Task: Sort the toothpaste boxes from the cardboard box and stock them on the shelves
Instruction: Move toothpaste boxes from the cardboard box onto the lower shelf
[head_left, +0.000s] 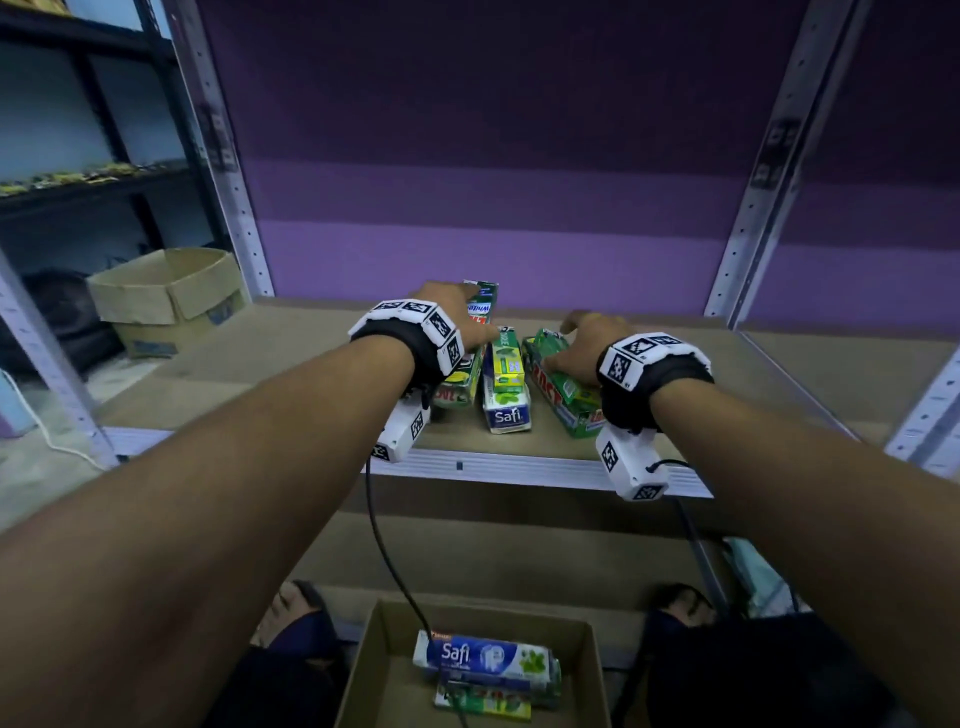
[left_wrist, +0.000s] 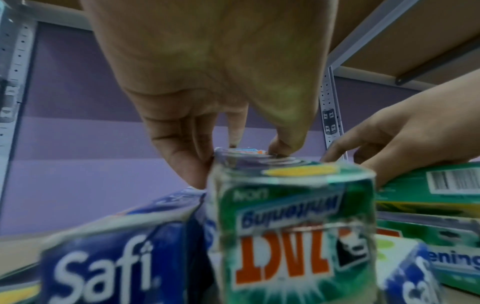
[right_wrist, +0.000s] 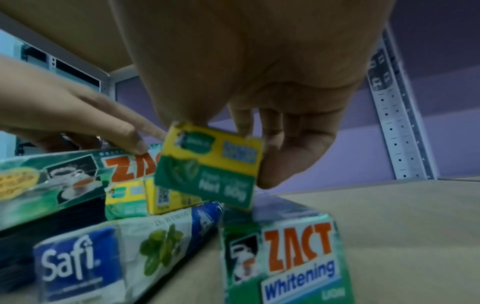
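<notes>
Two bare forearms reach in from 7 and 5 o'clock of the head view and meet over the shelf (head_left: 311, 364) at the centre. Straight below, at 6 o'clock, the open cardboard box (head_left: 589, 670) holds a boxed Safi toothpaste (head_left: 483, 657) lying flat on top of a smaller green pack (head_left: 483, 704).

The left hand (head_left: 457, 317) sits on the far end of the left Zact box (head_left: 467, 382), which lies lengthwise on the shelf. In the left wrist view its fingers (left_wrist: 182, 148) curl down the box's side at 9 o'clock and the thumb presses the top edge, so it grasps that box.

The right hand (head_left: 582, 348) is at 3 o'clock of the left one. The right wrist view shows it pinching a small yellow-and-green box (right_wrist: 210, 164) between thumb and fingers. That box is tilted, with its lower corner at or just over the right Zact box (right_wrist: 285, 261); I cannot tell whether they touch.

Between the two hands lies the shelf's Safi box (head_left: 506, 413), with a second small yellow box (head_left: 506, 361) resting on top of it.

At 9 o'clock, on the floor beyond the shelf post, stands another open carton (head_left: 166, 291).
</notes>
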